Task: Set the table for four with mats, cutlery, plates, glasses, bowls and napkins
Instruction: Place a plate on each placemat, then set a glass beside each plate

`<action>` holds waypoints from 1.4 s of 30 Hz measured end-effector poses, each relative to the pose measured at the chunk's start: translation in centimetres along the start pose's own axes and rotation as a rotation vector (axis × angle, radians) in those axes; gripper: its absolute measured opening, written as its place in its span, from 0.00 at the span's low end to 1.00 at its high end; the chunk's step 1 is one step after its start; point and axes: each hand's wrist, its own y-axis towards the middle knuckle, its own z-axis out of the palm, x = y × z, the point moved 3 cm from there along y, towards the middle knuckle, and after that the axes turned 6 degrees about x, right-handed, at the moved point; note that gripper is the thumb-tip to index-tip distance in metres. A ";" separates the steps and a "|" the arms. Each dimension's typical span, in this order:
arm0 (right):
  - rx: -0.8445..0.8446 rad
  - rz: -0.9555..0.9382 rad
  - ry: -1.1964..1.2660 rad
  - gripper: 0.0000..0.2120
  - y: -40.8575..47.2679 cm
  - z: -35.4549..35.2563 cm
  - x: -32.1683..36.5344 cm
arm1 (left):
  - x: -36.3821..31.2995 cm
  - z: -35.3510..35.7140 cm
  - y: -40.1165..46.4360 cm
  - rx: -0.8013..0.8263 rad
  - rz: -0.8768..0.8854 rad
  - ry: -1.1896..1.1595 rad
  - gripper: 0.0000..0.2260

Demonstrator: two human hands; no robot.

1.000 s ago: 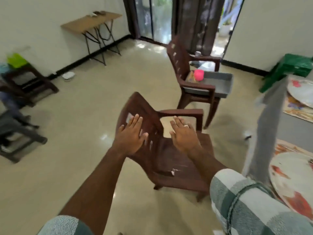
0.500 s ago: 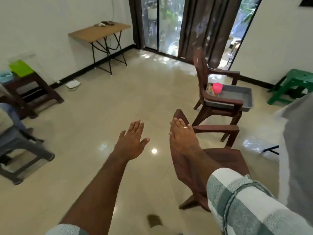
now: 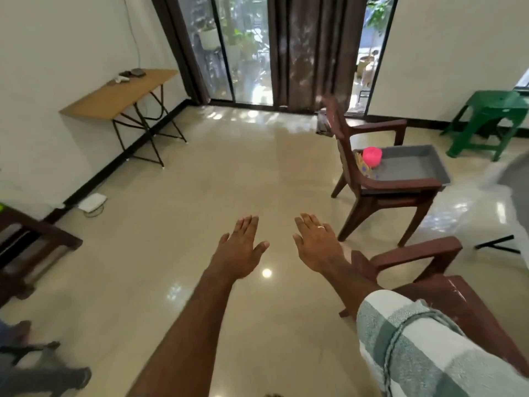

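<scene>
Both hands are stretched out over the bare floor with fingers straight and nothing in them: my left hand (image 3: 239, 249) at centre, my right hand (image 3: 316, 245) just beside it, wearing a ring. A grey tray (image 3: 412, 166) sits on the seat of a brown chair (image 3: 375, 193) ahead to the right. In the tray's left corner stands a pink bowl (image 3: 372, 156), with some patterned items tucked behind it. A grey cloth edge (image 3: 515, 176) shows blurred at the far right; the table itself is out of view.
A second brown chair (image 3: 435, 282) stands close at my right, under my right forearm. A green stool (image 3: 486, 121) is by the right wall, a folding wooden table (image 3: 120, 93) by the left wall, a dark bench (image 3: 28, 247) and another person's legs (image 3: 34, 376) at left.
My hands have let go of the near chair, which now sits off to my right. The view has swung left, away from the table with its plates.
</scene>
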 end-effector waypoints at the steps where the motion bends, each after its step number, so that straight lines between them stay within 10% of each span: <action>1: -0.013 -0.001 -0.004 0.26 1.6 -0.6 0.2 | 0.6 -1.2 2.1 -0.007 0.018 0.005 0.32; 19: -0.176 0.442 0.044 0.26 37.3 -8.0 -8.3 | 2.9 -16.3 47.8 0.137 0.507 0.189 0.31; 42: -0.394 1.058 0.351 0.24 69.5 -16.3 -46.2 | -26.0 -21.1 99.8 0.383 1.068 0.643 0.29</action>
